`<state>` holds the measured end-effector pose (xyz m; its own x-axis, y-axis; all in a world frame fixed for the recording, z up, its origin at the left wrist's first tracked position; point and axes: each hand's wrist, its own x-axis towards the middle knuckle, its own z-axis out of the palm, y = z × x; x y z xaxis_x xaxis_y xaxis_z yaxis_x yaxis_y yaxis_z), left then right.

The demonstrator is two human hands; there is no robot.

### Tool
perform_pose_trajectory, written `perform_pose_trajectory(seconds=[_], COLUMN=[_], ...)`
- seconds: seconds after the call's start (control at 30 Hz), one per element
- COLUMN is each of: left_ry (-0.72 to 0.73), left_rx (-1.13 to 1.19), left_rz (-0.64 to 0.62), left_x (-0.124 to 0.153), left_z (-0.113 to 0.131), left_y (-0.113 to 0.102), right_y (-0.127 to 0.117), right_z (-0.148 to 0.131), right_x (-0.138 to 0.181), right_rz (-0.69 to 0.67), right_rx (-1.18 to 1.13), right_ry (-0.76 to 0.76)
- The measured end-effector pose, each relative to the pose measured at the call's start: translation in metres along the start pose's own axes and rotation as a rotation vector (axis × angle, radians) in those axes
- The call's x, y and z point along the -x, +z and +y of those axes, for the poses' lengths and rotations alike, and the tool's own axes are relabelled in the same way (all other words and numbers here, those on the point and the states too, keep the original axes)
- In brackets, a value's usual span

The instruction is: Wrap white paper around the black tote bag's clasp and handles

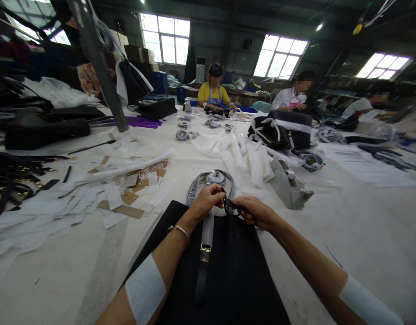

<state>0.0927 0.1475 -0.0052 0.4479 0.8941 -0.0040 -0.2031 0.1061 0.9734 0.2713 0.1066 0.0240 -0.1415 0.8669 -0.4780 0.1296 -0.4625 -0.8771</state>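
Note:
A black bag (228,275) lies flat on the white table (357,234) in front of me. A black strap with a brass buckle (204,253) runs down its middle. My left hand (208,201) is closed in a pinch at the bag's top edge, on the strap's upper end. My right hand (253,211) is closed on a small black fitting (230,206) at the same spot. The two hands almost touch. A grey wrapped strap loop (211,178) lies just beyond them.
White wrapping strips (245,153) and a grey tape dispenser (289,185) lie ahead on the right. Paper scraps and cardboard tags (103,194) cover the left. Black straps (11,180) pile at far left. Three people sit at the table's far end behind another black bag (282,131).

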Motion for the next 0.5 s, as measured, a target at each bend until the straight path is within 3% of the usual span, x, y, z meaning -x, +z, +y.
perform_pose_trajectory(seconds=[0.17, 0.33, 0.4, 0.5], left_ry=[0.101, 0.083, 0.073, 0.034], left_rx=[-0.13, -0.278, -0.394, -0.514], left_rz=[-0.098, -0.212, -0.196, -0.072], left_x=[-0.001, 0.002, 0.003, 0.001], left_z=[-0.005, -0.004, -0.004, -0.007], left_y=[-0.002, 0.0, 0.001, 0.0], right_y=[-0.017, -0.032, -0.035, -0.04], right_z=[-0.018, -0.036, -0.041, -0.046], right_x=[-0.004, -0.02, -0.027, -0.032], right_rz=[0.009, 0.06, 0.007, -0.09], right_rx=[0.122, 0.348, 0.417, 0.447], right_ry=[-0.143, -0.176, -0.148, -0.108])
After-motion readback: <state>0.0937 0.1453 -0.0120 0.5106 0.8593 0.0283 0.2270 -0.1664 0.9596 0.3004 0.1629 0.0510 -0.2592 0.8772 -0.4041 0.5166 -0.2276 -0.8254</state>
